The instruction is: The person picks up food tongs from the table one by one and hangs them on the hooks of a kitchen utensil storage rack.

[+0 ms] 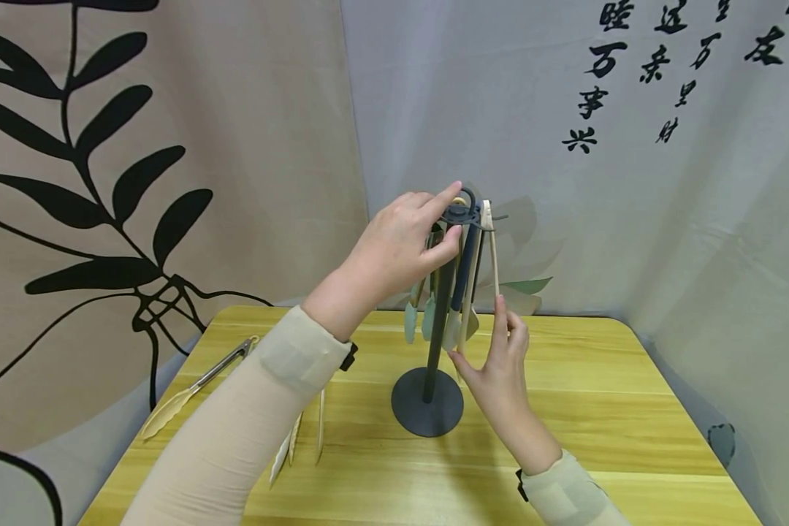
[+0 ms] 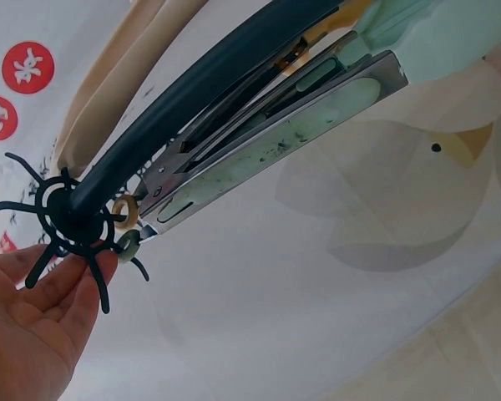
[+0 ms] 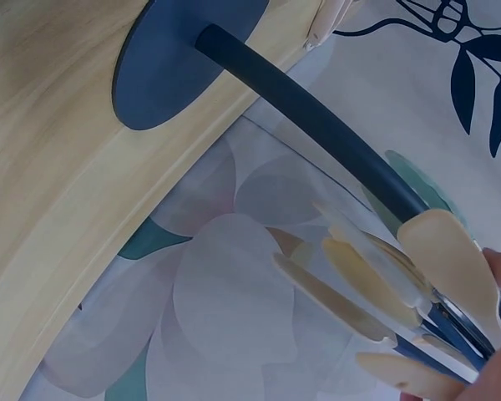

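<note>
A dark utensil rack [image 1: 427, 402] stands on the table, its round base flat and hooks circling its top. My left hand [image 1: 408, 237] grips the hooked top, thumb and index finger on either side; its fingers show behind the hub [image 2: 71, 209] in the left wrist view. Beige tongs [image 1: 487, 215] hang on the right side, their two arms spread apart. My right hand [image 1: 502, 365] holds these arms lower down, between thumb and fingers. Metal tongs with pale green tips [image 2: 275, 150] and several dark-handled utensils hang close together around the post.
Metal tongs with cream tips [image 1: 200, 383] lie at the table's left. Pale utensils [image 1: 321, 427] lie partly hidden by my left forearm. Behind the wooden table [image 1: 565, 438] hangs a printed curtain [image 1: 269, 146].
</note>
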Motion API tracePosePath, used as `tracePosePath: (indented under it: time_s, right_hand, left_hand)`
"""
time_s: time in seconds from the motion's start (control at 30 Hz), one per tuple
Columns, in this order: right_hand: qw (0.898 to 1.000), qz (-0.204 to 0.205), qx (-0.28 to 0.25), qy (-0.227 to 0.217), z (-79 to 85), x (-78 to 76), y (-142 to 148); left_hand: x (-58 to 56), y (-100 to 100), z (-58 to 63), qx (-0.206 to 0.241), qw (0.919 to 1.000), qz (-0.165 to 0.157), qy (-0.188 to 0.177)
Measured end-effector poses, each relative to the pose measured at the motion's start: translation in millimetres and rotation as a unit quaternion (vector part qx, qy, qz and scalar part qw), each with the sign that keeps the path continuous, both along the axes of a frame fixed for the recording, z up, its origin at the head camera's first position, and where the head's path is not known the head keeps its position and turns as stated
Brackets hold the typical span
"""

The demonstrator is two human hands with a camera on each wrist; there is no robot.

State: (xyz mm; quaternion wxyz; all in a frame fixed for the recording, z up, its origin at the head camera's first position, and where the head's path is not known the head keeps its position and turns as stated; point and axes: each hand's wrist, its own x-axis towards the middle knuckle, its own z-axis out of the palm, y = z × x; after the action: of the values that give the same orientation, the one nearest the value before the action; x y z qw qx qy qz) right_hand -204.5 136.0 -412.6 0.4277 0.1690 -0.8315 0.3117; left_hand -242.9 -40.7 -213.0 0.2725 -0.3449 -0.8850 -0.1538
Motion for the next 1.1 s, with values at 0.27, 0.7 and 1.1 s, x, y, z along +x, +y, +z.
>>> tracePosePath:
  time_s: [0.27, 0.7, 1.1]
  right_hand:
    - [1.000, 0.004, 0.003, -0.014, -1.8, 0.6, 1]
    - [0.998, 0.026, -0.004, -0.062, -1.0, 4.0, 6]
    - [0.998, 0.047, -0.028, -0.037, -1.4, 5.1, 14]
  left_hand:
    - [0.4, 0, 0.1, -0.002, 1.0000, 0.000, 0.001]
    - [0.7, 0, -0.1, -0.002, 1.0000, 0.002, -0.005]
    - [0.1, 0, -3.3, 0.007, 1.0000, -0.001, 0.004]
